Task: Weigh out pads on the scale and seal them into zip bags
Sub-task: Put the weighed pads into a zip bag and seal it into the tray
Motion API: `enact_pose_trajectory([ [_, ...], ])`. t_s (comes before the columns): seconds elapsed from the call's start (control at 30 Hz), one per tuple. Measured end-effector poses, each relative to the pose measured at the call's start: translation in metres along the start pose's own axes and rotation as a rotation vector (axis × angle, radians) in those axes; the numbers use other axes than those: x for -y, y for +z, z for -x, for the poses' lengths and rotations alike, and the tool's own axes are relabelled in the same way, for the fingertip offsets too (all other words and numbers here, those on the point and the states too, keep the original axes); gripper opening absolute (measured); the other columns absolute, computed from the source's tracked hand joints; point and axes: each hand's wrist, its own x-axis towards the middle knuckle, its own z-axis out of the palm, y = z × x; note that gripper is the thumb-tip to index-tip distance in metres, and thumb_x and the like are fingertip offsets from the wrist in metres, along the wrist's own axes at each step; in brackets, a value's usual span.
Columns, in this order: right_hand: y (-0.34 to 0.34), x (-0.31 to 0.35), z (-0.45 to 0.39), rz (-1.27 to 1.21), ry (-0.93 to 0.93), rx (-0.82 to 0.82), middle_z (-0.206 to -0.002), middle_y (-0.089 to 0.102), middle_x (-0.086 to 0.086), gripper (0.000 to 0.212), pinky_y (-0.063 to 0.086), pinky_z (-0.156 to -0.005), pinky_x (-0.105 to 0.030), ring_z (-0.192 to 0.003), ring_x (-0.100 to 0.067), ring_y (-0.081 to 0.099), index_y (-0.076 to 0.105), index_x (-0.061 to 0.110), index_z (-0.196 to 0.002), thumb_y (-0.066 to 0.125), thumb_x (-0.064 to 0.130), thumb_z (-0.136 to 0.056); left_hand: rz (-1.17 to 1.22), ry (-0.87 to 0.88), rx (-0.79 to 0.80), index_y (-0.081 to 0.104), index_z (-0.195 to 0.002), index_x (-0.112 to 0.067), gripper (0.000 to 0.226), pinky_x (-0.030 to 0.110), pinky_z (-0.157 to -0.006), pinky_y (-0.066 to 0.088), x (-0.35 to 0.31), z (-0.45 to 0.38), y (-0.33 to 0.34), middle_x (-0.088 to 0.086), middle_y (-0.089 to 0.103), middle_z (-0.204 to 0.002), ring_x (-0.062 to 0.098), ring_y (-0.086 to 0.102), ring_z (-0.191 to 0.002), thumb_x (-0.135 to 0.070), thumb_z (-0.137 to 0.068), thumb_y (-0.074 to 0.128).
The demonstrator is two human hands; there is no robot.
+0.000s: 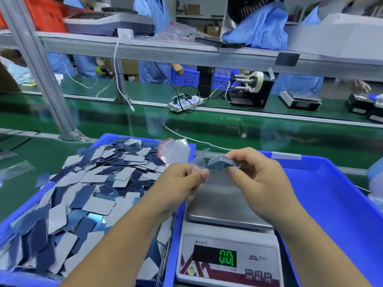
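Observation:
Above the steel pan of the scale, my right hand pinches a small stack of pads by its edge. My left hand pinches a clear zip bag, its mouth next to the stack. The scale's green display reads 0.0 and its pan is bare. A blue tray on the left holds a heap of loose blue and grey pads. A bundle of clear zip bags with a red strip lies on the tray's far right corner.
A second blue tray stands to the right of the scale. Beyond runs a green conveyor belt with a white power strip and cables. People in blue coats work across the line, under a metal shelf.

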Motion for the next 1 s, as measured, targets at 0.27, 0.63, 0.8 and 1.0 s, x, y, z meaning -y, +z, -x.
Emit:
enact_pose_trajectory([
  [0.27,-0.002,-0.012,0.01,0.095,-0.034,-0.009,-0.095,0.066,0.017,0.04,0.042,-0.076,-0.007,-0.091,-0.003,0.061,0.063,0.039,-0.092,0.067,0.0,-0.089,0.357,-0.024,-0.002,0.073,-0.061,-0.019,0.019,0.013,-0.038,0.024,-0.001,-0.001,-0.001,-0.003,0.05,-0.058,0.004,0.034,-0.047,-0.022,-0.08,0.074],
  [0.63,0.0,-0.026,0.015,0.025,0.167,0.025,-0.091,0.071,0.02,0.031,0.047,-0.075,-0.015,-0.086,-0.006,0.065,0.069,0.037,-0.091,0.07,0.006,-0.088,0.292,-0.068,0.013,0.064,-0.052,-0.019,0.037,0.016,-0.038,0.022,0.0,0.002,-0.001,-0.003,0.044,-0.054,0.007,0.025,-0.042,-0.023,-0.088,0.071],
  [0.8,0.005,-0.022,0.018,-0.101,0.255,0.019,-0.087,0.073,0.011,0.027,0.056,-0.079,-0.041,-0.079,-0.012,0.066,0.071,0.04,-0.096,0.071,0.015,-0.088,0.275,-0.084,-0.117,0.062,-0.048,-0.023,0.043,0.018,-0.039,0.021,-0.001,0.0,-0.001,-0.007,0.039,-0.047,0.007,0.025,-0.042,-0.048,-0.08,0.076],
  [1.0,0.022,-0.012,0.021,-0.11,0.183,-0.048,-0.087,0.073,0.016,0.022,0.056,-0.075,-0.033,-0.08,-0.008,0.067,0.07,0.045,-0.094,0.063,0.032,-0.077,0.333,-0.055,-0.07,0.071,-0.062,-0.028,0.026,0.016,-0.038,0.023,0.0,-0.001,0.0,-0.007,0.048,-0.059,0.005,0.031,-0.046,-0.047,-0.08,0.069],
])
